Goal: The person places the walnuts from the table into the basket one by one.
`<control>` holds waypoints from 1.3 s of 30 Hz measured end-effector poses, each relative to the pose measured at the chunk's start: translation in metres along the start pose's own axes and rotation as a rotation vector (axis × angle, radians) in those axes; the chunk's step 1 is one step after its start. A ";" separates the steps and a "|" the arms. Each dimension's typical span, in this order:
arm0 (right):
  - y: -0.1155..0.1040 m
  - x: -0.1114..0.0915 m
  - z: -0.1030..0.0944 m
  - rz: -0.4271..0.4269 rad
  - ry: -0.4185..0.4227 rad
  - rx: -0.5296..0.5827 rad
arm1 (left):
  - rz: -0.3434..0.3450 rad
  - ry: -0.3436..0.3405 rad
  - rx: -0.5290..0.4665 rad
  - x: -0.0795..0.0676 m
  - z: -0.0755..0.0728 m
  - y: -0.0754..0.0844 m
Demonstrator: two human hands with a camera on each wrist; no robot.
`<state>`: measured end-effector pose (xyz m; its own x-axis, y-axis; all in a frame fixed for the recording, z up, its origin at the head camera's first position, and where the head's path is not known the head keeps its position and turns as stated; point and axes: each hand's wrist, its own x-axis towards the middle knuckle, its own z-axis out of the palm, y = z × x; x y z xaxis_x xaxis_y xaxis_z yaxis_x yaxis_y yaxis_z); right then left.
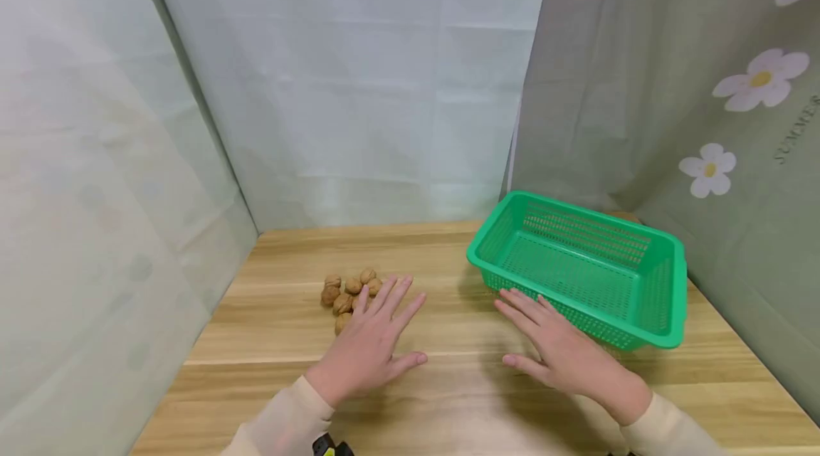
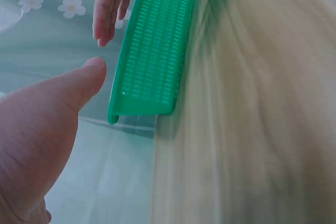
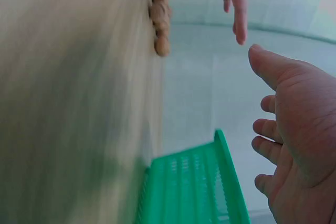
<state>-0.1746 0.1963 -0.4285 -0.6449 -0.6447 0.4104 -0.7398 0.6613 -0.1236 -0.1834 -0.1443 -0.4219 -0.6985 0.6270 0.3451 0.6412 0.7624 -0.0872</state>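
Several brown walnuts [image 1: 342,303] lie in a loose cluster on the left part of the wooden table, partly hidden behind my left hand [image 1: 368,349]. That hand is held above the tabletop with its fingers spread and nothing in them. My right hand [image 1: 566,353] hovers in front of a green plastic basket [image 1: 576,264], fingers extended, also holding nothing. The basket has slotted walls and no contents that I can see; it stands at the right rear of the table. In the right wrist view the walnuts [image 3: 160,22] appear far off, beyond the basket's near corner.
Pale cloth curtains [image 1: 371,86] enclose the table at the back and left. A grey-green curtain with white flowers [image 1: 707,168] hangs on the right, near the basket. The wooden table [image 1: 448,399] extends under both hands. A small orange-brown thing [image 1: 624,216] peeks out behind the basket.
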 end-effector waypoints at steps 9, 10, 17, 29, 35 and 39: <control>0.045 -0.016 -0.032 0.178 0.033 -0.051 | 0.019 -0.106 -0.012 0.061 0.000 0.001; 0.053 -0.021 -0.036 0.203 0.037 -0.057 | 0.017 -0.123 -0.013 0.071 0.002 0.002; 0.101 -0.062 -0.059 0.431 -0.009 -0.072 | 0.018 -0.176 -0.010 0.127 0.029 0.007; 0.122 -0.095 -0.072 0.678 -0.169 0.049 | -0.146 -0.284 -0.080 0.174 0.058 0.010; 0.127 -0.095 -0.070 0.685 -0.189 0.148 | -0.201 -0.269 -0.131 0.176 0.064 0.012; 0.133 -0.093 -0.070 0.681 -0.195 0.164 | -0.198 -0.230 -0.091 0.168 0.067 0.014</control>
<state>-0.1997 0.3711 -0.4202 -0.9838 -0.1774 0.0278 -0.1717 0.8842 -0.4343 -0.3127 -0.0174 -0.4282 -0.8596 0.4953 0.1253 0.5039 0.8624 0.0483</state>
